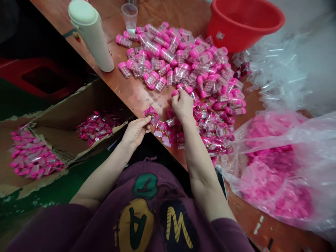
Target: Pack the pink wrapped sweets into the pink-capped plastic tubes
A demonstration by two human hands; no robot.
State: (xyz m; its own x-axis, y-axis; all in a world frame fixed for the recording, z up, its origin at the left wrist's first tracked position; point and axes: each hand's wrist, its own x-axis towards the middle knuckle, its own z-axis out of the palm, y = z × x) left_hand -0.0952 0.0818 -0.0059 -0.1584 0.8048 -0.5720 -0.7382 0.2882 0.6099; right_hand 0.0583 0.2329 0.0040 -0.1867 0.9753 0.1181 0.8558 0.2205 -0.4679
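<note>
My left hand [137, 132] pinches a small pink printed wrapper [150, 112] between thumb and fingers, above the table's near edge. My right hand [183, 106] is closed at the near side of a heap of small clear bottles [168, 56] with pink caps and pink beads inside. Its fingertips are on a pink-capped bottle [175, 92], mostly hidden by the hand. Flat pink printed wrappers [166, 134] lie on the table between my hands. Beside my right forearm is a pile of bottles in shiny pink wrappers [214, 129].
A pale tumbler [96, 42] and a plastic cup [130, 19] stand at the back left. A red basin [244, 24] is behind the heap. Clear tubes [283, 77] and a plastic bag [275, 168] of pink parts lie right. Cardboard boxes [63, 115] holding pink pieces stand left, below table height.
</note>
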